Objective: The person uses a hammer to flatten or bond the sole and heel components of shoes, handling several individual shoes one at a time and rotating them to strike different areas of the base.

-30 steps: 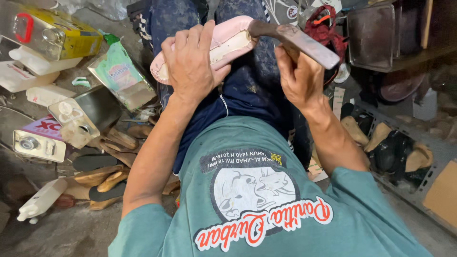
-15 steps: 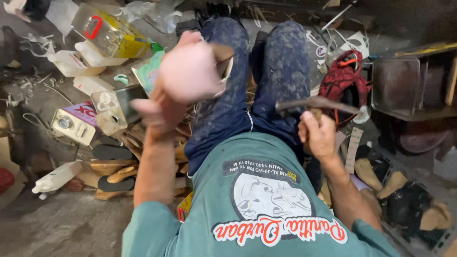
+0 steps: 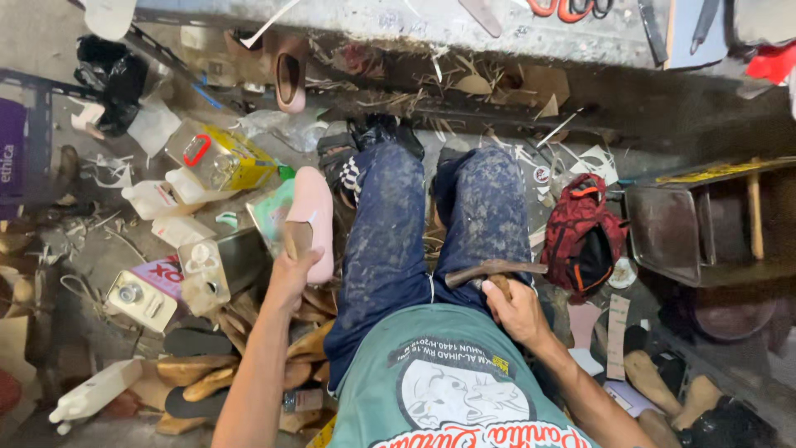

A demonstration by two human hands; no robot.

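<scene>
A pink shoe (image 3: 311, 217) with a tan heel block is held out over the cluttered floor (image 3: 99, 249), just left of the seated person's left knee; the left hand (image 3: 292, 274) grips it at the heel, fingers wrapped tight around it. The right hand (image 3: 516, 309) rests on the right thigh, fingers closed on the handle of a hammer (image 3: 495, 270) whose head lies across the blue jeans (image 3: 390, 241). On the floor to the left lie white bottles (image 3: 153, 199), a yellow can (image 3: 217, 156) and wooden soles (image 3: 199, 373). A red backpack (image 3: 584, 236) sits to the right beside a dark metal shelf (image 3: 705, 232). Above the feet runs a grey worktop (image 3: 398, 29), scraps strewn beneath its edge
</scene>
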